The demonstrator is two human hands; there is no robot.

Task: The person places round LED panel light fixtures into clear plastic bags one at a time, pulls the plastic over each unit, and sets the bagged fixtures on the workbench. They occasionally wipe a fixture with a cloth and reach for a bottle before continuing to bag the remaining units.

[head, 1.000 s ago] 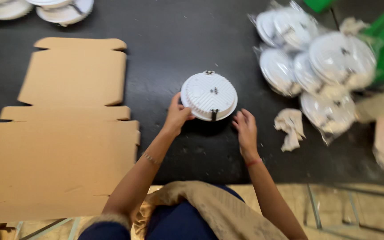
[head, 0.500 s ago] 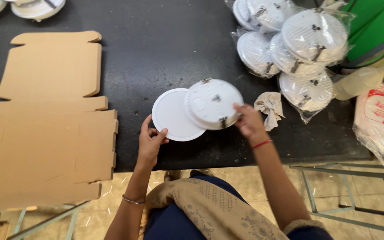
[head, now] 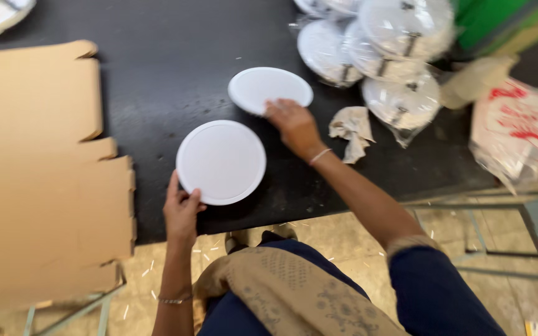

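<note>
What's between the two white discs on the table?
Head view: only a bare strip of the black table separates the near white disc, held by the left hand, from the far white disc under the right hand.

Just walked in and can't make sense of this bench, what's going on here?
A person stands at a black table handling two white round discs. The left hand holds the near disc by its lower edge, and the right hand rests on the far disc. Flattened cardboard boxes lie to the left; bagged white discs are piled at the right.
</note>
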